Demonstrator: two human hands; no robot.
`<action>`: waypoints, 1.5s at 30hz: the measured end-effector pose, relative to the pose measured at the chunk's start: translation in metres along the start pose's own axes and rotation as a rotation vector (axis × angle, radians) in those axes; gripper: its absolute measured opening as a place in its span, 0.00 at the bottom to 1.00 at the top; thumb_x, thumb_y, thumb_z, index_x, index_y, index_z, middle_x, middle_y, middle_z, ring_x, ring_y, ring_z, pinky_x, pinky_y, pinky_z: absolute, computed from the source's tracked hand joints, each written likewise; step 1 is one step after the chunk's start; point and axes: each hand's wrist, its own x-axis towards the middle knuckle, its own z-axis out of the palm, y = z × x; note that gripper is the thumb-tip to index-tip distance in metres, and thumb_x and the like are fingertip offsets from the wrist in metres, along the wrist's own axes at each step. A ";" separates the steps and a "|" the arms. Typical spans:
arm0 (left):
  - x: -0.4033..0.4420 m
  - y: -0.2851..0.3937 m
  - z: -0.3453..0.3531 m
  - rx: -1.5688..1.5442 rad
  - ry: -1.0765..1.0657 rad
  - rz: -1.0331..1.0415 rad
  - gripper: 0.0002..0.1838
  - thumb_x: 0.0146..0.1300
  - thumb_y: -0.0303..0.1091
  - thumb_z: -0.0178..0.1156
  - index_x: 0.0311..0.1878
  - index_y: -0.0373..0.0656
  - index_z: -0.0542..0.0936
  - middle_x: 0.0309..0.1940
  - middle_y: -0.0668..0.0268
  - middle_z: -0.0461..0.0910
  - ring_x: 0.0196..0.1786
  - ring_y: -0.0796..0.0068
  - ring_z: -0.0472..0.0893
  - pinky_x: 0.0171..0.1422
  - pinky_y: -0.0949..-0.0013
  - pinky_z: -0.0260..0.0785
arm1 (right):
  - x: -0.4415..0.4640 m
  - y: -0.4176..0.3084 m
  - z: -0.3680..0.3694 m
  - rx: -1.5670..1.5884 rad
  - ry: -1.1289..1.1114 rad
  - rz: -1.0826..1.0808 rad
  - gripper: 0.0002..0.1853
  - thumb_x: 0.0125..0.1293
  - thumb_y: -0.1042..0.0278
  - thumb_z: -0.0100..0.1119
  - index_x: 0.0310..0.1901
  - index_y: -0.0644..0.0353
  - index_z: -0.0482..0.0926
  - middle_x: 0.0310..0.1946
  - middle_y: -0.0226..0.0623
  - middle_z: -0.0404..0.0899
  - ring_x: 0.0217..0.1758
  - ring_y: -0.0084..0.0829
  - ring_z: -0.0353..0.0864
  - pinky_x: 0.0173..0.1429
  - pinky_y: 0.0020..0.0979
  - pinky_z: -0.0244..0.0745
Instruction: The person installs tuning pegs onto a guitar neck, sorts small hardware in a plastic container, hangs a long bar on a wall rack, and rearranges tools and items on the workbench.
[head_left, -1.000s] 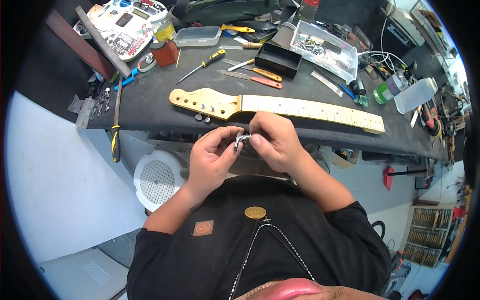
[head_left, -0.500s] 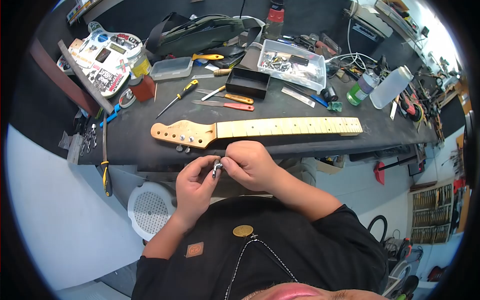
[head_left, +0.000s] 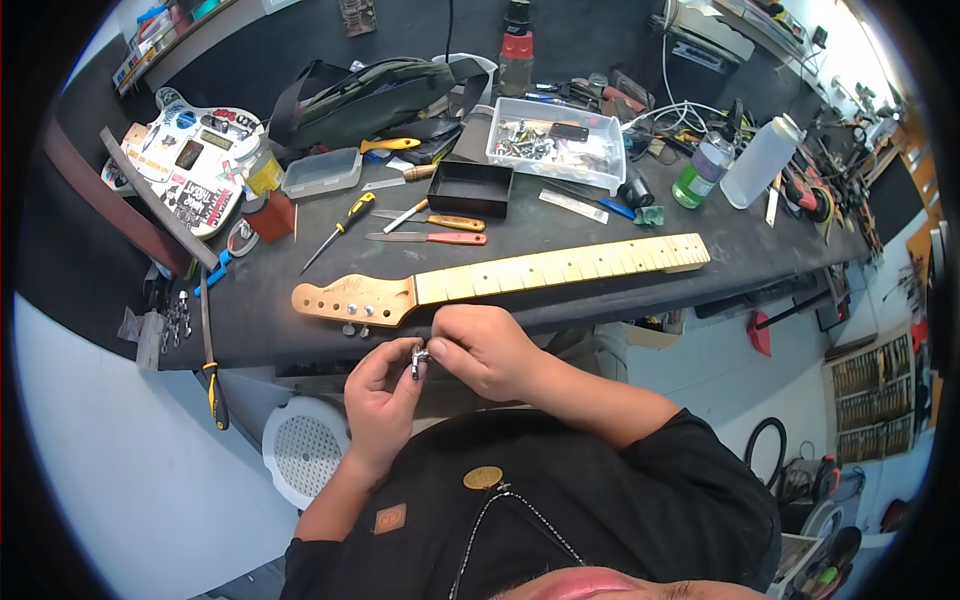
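Note:
My left hand (head_left: 381,392) pinches a small chrome guitar tuning peg (head_left: 416,364) between thumb and fingers, just off the bench's front edge. The fingers of my right hand (head_left: 486,352) are closed on the peg's other side, so part of it is hidden. Beyond both hands a maple guitar neck (head_left: 560,270) lies across the bench, its headstock (head_left: 350,299) to the left. Two tuning posts show in the headstock, with their knobs at its near edge; several other holes there have no posts.
A black open box (head_left: 470,190) and a clear bin (head_left: 610,170) of metal parts stand behind the neck. A screwdriver (head_left: 340,230), a red-handled knife (head_left: 430,238) and a steel ruler (head_left: 573,206) lie around them. A sticker-covered guitar body (head_left: 190,160) leans at left.
The camera view has tilted and shifted, so the bench and neck appear slanted and further left. Both hands stay together on the tuning peg, with little change of grip.

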 end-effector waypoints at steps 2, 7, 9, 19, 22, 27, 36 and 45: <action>0.000 -0.003 0.000 -0.021 0.003 -0.001 0.12 0.75 0.21 0.63 0.58 0.30 0.82 0.47 0.69 0.83 0.45 0.85 0.80 0.49 0.79 0.73 | 0.000 -0.003 0.000 0.005 0.050 -0.031 0.15 0.74 0.65 0.60 0.30 0.63 0.76 0.24 0.44 0.76 0.29 0.48 0.78 0.36 0.43 0.74; 0.002 -0.006 -0.001 -0.015 0.046 -0.007 0.13 0.75 0.22 0.64 0.60 0.30 0.82 0.48 0.67 0.83 0.46 0.85 0.80 0.50 0.78 0.75 | -0.004 0.009 0.002 -0.048 -0.131 0.055 0.13 0.77 0.65 0.58 0.34 0.63 0.76 0.26 0.45 0.75 0.29 0.48 0.76 0.35 0.43 0.72; 0.002 -0.006 -0.002 -0.018 0.040 -0.011 0.14 0.76 0.22 0.65 0.61 0.30 0.82 0.49 0.66 0.83 0.46 0.84 0.81 0.51 0.78 0.75 | -0.004 0.011 0.000 -0.062 -0.139 0.056 0.12 0.77 0.64 0.58 0.36 0.62 0.78 0.28 0.46 0.78 0.31 0.50 0.79 0.37 0.45 0.74; 0.001 0.002 -0.002 -0.062 -0.108 -0.123 0.20 0.74 0.23 0.65 0.67 0.31 0.79 0.53 0.61 0.85 0.52 0.79 0.83 0.57 0.74 0.77 | 0.068 0.029 -0.092 -0.503 0.199 0.189 0.15 0.77 0.58 0.60 0.38 0.62 0.81 0.32 0.51 0.82 0.38 0.54 0.83 0.44 0.48 0.77; -0.001 -0.005 -0.005 -0.012 -0.181 -0.119 0.19 0.73 0.24 0.65 0.65 0.33 0.81 0.52 0.61 0.86 0.53 0.77 0.84 0.57 0.73 0.78 | 0.108 0.075 -0.154 -0.857 0.374 0.272 0.19 0.79 0.52 0.56 0.42 0.63 0.83 0.38 0.55 0.85 0.46 0.59 0.85 0.50 0.54 0.76; -0.001 -0.011 -0.013 0.076 -0.223 -0.106 0.17 0.73 0.28 0.66 0.61 0.33 0.83 0.49 0.60 0.89 0.52 0.76 0.87 0.58 0.70 0.79 | 0.116 0.051 -0.156 -0.870 0.254 0.316 0.22 0.77 0.49 0.60 0.45 0.65 0.83 0.43 0.52 0.87 0.49 0.53 0.87 0.54 0.50 0.79; 0.003 -0.032 -0.033 -0.333 0.043 -0.328 0.16 0.77 0.25 0.58 0.64 0.34 0.77 0.49 0.58 0.87 0.46 0.75 0.85 0.54 0.68 0.79 | 0.058 0.034 -0.041 -0.641 -0.356 0.025 0.32 0.57 0.62 0.82 0.61 0.61 0.80 0.58 0.48 0.82 0.63 0.52 0.82 0.65 0.46 0.78; 0.020 -0.043 -0.059 -0.755 0.239 -0.193 0.13 0.83 0.27 0.52 0.65 0.39 0.76 0.57 0.54 0.85 0.54 0.62 0.87 0.65 0.54 0.83 | 0.075 -0.011 -0.067 -0.454 -0.330 0.115 0.28 0.56 0.64 0.77 0.59 0.65 0.84 0.51 0.49 0.86 0.58 0.52 0.85 0.63 0.45 0.80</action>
